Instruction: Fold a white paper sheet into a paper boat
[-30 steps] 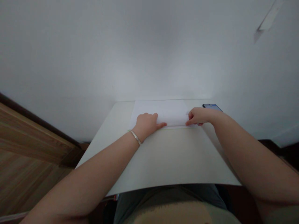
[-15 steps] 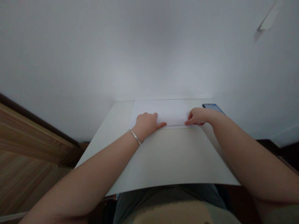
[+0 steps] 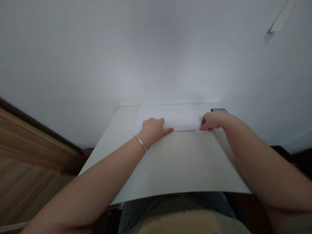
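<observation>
White paper lies near the back of the table, with one layer over another and the upper front edge slightly raised. My left hand rests on its left part, palm down. The left thumb is stretched along the front edge, and a silvery bangle circles that wrist. At the paper's right front corner is my right hand, with fingers curled and thumb and fingertip pressed together. Whether a bit of the paper's edge is between those fingertips is too small to tell.
A phone with a lit screen lies behind my right wrist, partly covered by it. The white table stands against a pale wall. Wooden panelling is at the left, and my lap is below the table's front edge.
My right hand has slid a little to the right along the front edge to the paper's corner, covering more of the phone. My left hand has stayed in place.
</observation>
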`<state>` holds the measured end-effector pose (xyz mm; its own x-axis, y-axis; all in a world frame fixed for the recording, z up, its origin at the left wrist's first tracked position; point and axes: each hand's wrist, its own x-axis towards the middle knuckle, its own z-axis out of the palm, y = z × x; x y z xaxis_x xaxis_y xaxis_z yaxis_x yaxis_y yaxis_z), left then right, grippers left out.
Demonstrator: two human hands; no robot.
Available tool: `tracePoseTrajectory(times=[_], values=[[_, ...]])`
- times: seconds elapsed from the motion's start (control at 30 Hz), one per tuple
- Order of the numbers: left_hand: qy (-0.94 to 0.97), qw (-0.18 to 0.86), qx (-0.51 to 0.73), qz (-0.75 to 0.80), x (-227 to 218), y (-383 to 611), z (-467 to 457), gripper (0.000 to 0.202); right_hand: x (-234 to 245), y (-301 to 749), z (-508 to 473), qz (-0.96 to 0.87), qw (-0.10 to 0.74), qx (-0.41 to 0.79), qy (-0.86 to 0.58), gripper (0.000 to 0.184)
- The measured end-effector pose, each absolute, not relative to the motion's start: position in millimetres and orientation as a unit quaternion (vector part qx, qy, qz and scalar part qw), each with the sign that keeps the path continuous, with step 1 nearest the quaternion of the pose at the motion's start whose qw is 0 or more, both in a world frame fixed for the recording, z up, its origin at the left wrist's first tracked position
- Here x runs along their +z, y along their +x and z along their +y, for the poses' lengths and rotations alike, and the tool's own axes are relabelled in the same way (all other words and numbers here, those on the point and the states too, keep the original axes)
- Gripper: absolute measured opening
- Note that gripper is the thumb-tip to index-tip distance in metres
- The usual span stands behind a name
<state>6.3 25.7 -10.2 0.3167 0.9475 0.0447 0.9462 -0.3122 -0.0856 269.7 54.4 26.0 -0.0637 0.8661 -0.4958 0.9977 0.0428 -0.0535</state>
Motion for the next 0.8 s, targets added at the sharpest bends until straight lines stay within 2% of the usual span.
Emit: tracePoseTrajectory(times=[0.1, 0.2, 0.27, 0.37, 0.47, 0.63, 0.8], values=[[-0.812, 0.054, 0.003, -0.581, -11.0, 6.5, 26.5, 0.072, 31.6, 267.5, 50.7, 0.723, 0.078, -0.153, 0.669, 0.013], [-0.813, 0.064, 0.000, -0.578, -9.3, 8.7, 26.7, 0.071, 30.7, 250.2, 44.0, 0.743, -0.075, -0.093, 0.658, 0.022], [-0.813, 0.066, 0.000, -0.578, -6.8, 10.4, 26.2, 0.070, 24.1, 234.7, 41.8, 0.780, -0.124, -0.117, 0.603, 0.035], [-0.813, 0.066, -0.004, -0.579, -3.0, 12.4, 24.9, 0.069, 9.0, 217.5, 45.3, 0.821, -0.116, -0.122, 0.545, 0.049], [-0.811, 0.065, -0.009, -0.582, -0.6, 13.8, 24.2, 0.072, -2.5, 212.0, 51.8, 0.826, -0.106, -0.107, 0.544, 0.052], [-0.804, 0.048, -0.003, -0.593, 2.0, 15.6, 23.6, 0.077, -5.3, 213.0, 52.3, 0.832, -0.131, -0.085, 0.532, 0.048], [-0.805, 0.044, -0.004, -0.592, 1.7, 15.4, 23.4, 0.073, -5.1, 212.2, 50.1, 0.848, -0.120, -0.131, 0.499, 0.043]])
